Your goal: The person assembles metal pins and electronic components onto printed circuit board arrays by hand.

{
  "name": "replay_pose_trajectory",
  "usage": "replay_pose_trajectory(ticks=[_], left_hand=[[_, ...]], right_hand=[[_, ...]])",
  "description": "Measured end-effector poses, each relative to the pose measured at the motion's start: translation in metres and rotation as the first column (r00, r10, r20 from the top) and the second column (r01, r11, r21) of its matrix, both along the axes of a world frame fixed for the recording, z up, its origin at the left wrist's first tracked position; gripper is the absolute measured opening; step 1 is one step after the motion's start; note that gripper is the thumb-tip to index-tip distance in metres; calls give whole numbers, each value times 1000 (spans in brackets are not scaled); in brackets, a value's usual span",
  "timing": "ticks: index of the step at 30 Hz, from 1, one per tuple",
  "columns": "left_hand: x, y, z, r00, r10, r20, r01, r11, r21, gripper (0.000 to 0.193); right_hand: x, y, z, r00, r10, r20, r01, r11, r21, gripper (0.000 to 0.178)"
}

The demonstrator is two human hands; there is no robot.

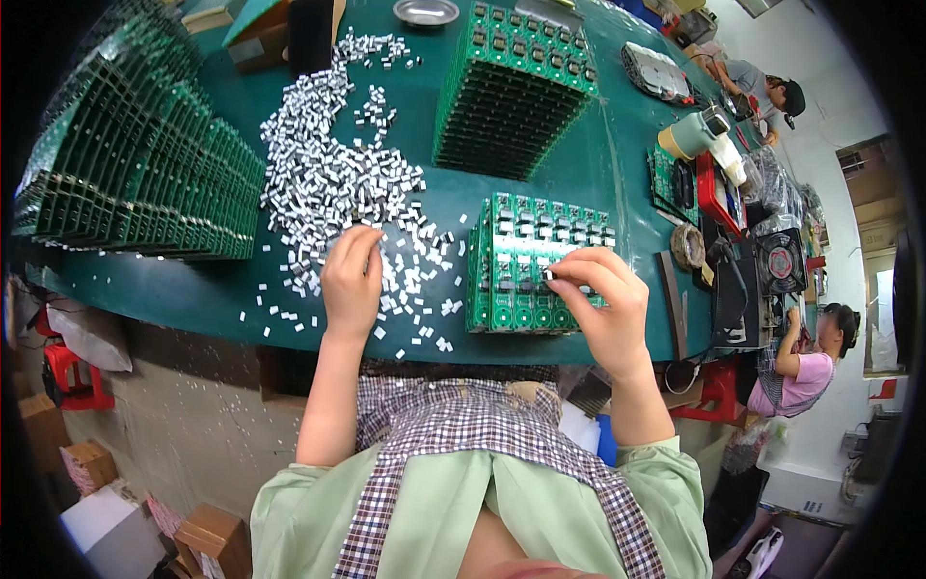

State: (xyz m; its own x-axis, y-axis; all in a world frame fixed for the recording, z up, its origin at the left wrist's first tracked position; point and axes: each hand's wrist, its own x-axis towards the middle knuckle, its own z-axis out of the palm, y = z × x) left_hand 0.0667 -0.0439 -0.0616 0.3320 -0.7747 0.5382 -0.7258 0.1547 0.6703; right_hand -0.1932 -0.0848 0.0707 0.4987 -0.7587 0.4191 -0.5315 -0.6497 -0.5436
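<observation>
On the green counter (579, 183), a stack of green circuit boards (526, 265) lies flat just in front of the person, its long side running left to right along the counter's near edge. The right hand (603, 299) rests on the stack's near right part, thumb and forefinger pinched together on a small silver part (550, 275) pressed to the top board. Left of the stack, the left hand (352, 275) lies palm down, fingers together, on the near edge of a loose heap of small silver parts (328, 164); whether it grips one cannot be told. Beyond the stack stands a taller stack of boards (516, 87), and beyond that a round metal dish (426, 12), its contents unclear.
</observation>
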Motion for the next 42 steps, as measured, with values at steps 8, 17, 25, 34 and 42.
replay_pose_trajectory(ticks=[8,17,25,34,42], left_hand=[[-7,8,-2,1000,-13,-23,13,1000,-5,15],[-4,7,2,999,29,25,-29,1000,6,17],[-3,6,-2,999,30,37,-29,999,-22,17],[-2,8,-2,999,23,31,-23,999,-23,17],[-14,27,39,721,-175,-670,230,973,-6,15]], right_hand=[[12,-17,-5,982,99,-161,-112,991,-73,15],[13,3,12,948,254,-192,-230,963,137,17],[20,8,-3,922,242,-301,-278,957,-82,18],[23,12,-4,917,225,-330,-275,955,-112,19],[22,24,6,976,189,-109,-190,982,-6,30]])
